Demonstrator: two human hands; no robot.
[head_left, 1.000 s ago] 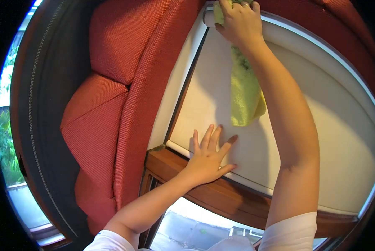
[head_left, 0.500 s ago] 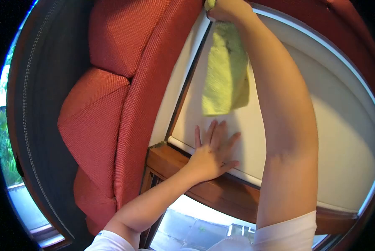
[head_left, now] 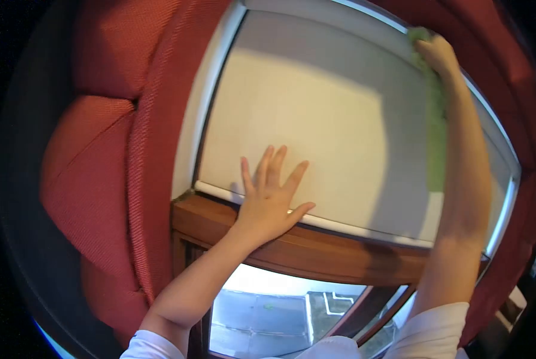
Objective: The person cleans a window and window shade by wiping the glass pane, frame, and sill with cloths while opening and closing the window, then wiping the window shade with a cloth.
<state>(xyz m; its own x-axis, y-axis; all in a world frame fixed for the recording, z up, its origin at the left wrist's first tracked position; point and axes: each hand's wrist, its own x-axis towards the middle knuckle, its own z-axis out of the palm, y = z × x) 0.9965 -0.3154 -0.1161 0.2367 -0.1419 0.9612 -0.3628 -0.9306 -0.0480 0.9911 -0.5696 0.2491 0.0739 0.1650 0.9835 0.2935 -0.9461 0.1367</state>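
A cream roller blind [head_left: 316,113] spreads across the middle of the view, with a white bar along its lower edge. My left hand [head_left: 268,194] lies on the lower left of the blind with its fingers spread. At the upper right, my right hand [head_left: 440,54] grips a green cloth [head_left: 437,137] against the frame beside the blind. Part of the cloth hangs down next to my forearm, which hides some of it.
Red padded curtain fabric [head_left: 100,161] borders the left side, and more red fabric [head_left: 495,48] lines the upper right. Below the blind runs a brown wooden rail [head_left: 322,257]. Glass panes [head_left: 259,317] show paving outside.
My right hand has carried the cloth from the top middle to the upper right along the frame. The view has shifted; my left hand stays spread on the blind.
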